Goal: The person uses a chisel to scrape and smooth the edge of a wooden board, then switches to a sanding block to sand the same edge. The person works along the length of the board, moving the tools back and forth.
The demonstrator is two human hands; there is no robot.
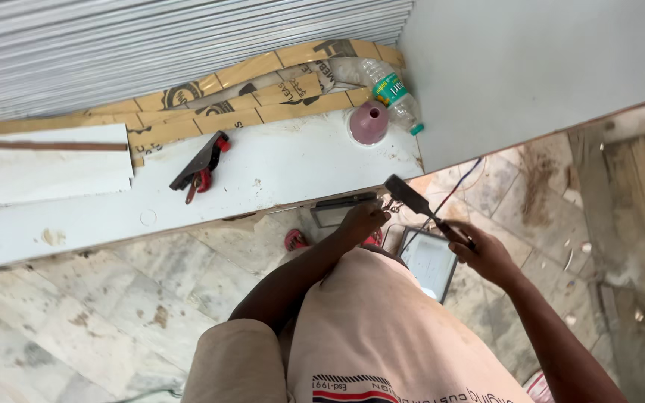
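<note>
My right hand (484, 252) grips the handle of a hammer (410, 198), whose dark head is raised just off the edge of a long white board (263, 168). My left hand (360, 222) is closed at the board's near edge, pressing on a small dark metal fitting (341, 208). Whether it pinches a nail I cannot tell. My pale shirt and arms fill the lower middle of the view.
A red-and-black try square (201, 166) lies on the board. A pink cone-shaped cap (369, 123) and a clear plastic bottle (391, 93) sit near its far end. Brown cardboard strips, a corrugated shutter, a grey panel, a flat tablet-like slab (430, 263) and stone tiles surround me.
</note>
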